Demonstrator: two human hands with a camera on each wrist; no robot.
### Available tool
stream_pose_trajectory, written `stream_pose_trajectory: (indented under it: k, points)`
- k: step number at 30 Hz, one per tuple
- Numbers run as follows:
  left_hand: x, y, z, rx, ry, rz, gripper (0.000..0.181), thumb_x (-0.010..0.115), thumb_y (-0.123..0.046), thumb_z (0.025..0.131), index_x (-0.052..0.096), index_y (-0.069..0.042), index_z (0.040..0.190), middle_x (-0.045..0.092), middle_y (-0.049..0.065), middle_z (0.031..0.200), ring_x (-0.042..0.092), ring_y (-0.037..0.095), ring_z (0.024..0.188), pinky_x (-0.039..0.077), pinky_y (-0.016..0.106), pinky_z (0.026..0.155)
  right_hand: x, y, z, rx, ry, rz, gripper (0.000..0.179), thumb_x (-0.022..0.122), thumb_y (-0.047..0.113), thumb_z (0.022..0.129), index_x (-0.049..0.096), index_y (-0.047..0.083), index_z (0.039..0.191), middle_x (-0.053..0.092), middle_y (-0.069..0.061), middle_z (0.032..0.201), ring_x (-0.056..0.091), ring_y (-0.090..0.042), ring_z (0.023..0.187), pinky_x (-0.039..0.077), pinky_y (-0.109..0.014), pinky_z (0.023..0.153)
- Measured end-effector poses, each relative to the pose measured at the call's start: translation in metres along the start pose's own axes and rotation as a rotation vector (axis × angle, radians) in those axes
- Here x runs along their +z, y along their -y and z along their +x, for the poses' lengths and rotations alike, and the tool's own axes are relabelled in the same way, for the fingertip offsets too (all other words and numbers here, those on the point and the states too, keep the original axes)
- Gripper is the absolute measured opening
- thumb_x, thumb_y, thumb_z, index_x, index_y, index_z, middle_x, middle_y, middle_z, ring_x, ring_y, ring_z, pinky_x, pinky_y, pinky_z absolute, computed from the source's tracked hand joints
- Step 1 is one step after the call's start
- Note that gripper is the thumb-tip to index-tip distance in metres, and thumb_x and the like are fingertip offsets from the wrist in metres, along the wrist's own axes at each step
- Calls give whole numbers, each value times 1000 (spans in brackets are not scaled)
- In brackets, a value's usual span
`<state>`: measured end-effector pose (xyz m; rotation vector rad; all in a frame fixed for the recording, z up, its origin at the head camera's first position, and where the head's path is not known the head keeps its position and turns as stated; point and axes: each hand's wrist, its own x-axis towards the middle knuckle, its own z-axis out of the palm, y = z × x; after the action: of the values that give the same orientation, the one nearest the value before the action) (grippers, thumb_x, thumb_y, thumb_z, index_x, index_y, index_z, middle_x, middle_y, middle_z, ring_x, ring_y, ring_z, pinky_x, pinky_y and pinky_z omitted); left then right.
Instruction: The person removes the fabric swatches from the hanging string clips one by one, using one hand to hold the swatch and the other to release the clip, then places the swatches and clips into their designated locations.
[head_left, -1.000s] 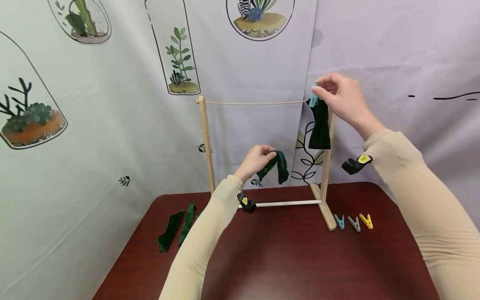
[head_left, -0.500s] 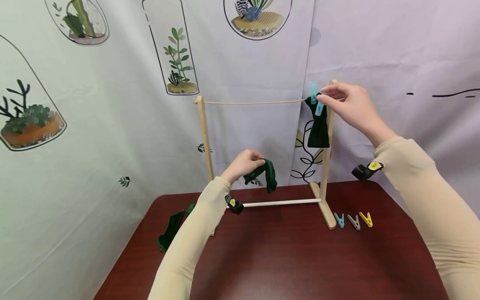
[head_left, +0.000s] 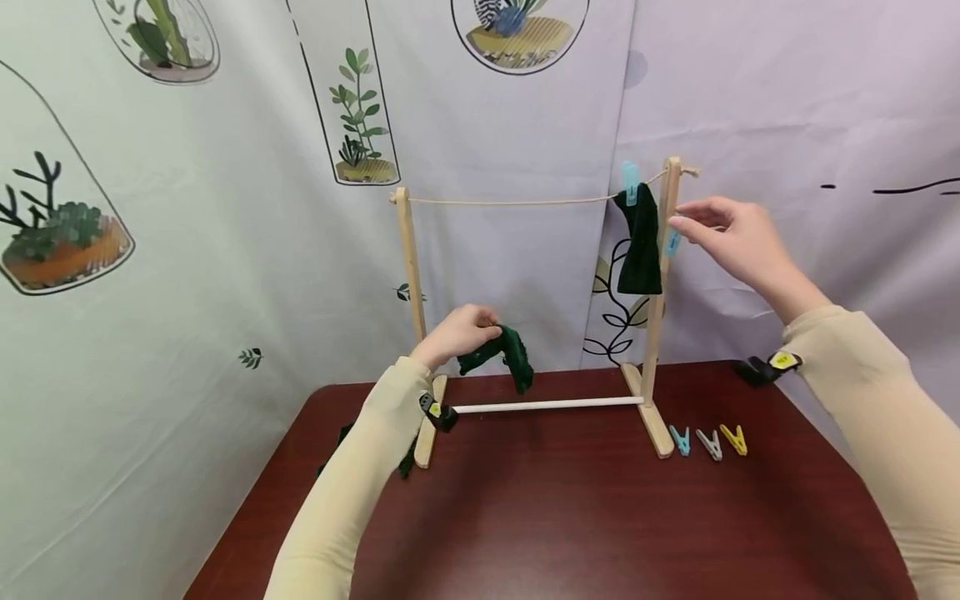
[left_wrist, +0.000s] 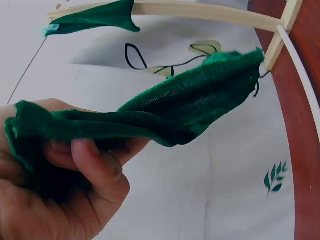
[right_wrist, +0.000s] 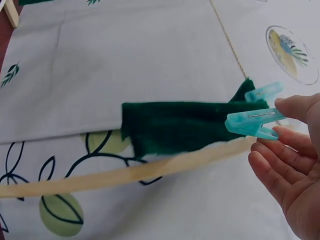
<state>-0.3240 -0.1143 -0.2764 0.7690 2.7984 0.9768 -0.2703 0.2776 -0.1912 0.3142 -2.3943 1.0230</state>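
Observation:
My left hand (head_left: 457, 335) pinches a folded strip of dark green velvety cloth (head_left: 513, 354), whose free end droops above the rack's white crossbar. In the left wrist view this cloth (left_wrist: 200, 95) lies across the fingers. My right hand (head_left: 742, 242) pinches a light blue clothespin (head_left: 672, 242) beside the rack's right post. The right wrist view shows that clothespin (right_wrist: 252, 122) between thumb and fingers. A second green cloth (head_left: 640, 250) hangs from the cord (head_left: 510, 202) near the right post, clipped by another light blue clothespin (head_left: 630, 183).
The wooden rack (head_left: 654, 333) stands at the back of the dark red table (head_left: 525, 517). Right of its foot lie a blue clothespin (head_left: 680, 440), a grey one (head_left: 708, 444) and a yellow one (head_left: 733, 439). More green cloth (head_left: 407, 461) lies left, partly behind my left forearm.
My right hand has moved right and down from the cord with a blue clothespin, leaving another clipped on the hanging cloth. My left hand has moved left and slightly down with its cloth.

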Motion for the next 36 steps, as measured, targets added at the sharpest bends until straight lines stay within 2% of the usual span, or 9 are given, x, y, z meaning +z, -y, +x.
stream_pose_trajectory:
  k: [6,11,16,22,30,34,36]
  points:
    - [-13,15,-15,-48,39,27,27,55,-17,105,64,-2,125,66,16,123,63,29,111,51,42,89,-6,-19,-19,42,31,-38,57,61,52,98,62,11,137,68,11,103,57,5,87,43,-17,71]
    - [-21,29,-28,-77,43,36,27,55,-18,105,66,-1,123,67,17,122,64,29,109,51,42,87,-10,-33,-34,53,51,-61,56,61,50,98,62,10,137,64,20,101,57,6,87,44,-16,68]
    - [-32,42,-44,-126,55,50,29,54,-19,105,64,-2,126,63,18,129,61,31,115,50,45,92,-13,-50,-48,97,69,-85,56,61,51,98,61,12,138,59,27,103,52,7,91,42,-19,69]
    - [-48,62,-63,-145,24,69,31,54,-21,105,65,0,126,64,20,128,60,34,118,47,50,98,-18,-71,-63,143,84,-92,54,61,49,99,60,13,139,52,39,101,51,13,88,40,-20,70]
    - [-66,93,-103,-214,-5,41,39,51,-23,107,58,3,136,57,24,136,54,40,125,44,56,101,-21,-96,-85,202,94,-114,57,62,51,98,60,12,138,48,42,97,46,16,88,38,-20,71]
    - [-74,105,-123,-244,-33,44,39,50,-24,108,58,2,136,57,25,135,54,42,124,44,57,101,-19,-108,-96,217,80,-123,57,62,51,97,61,11,136,46,42,96,42,16,89,37,-20,71]
    - [-77,112,-133,-250,-34,58,38,50,-24,108,58,2,135,57,26,135,54,43,124,45,57,99,-19,-114,-101,224,79,-126,56,63,51,97,61,10,135,48,42,92,45,16,85,37,-19,69]
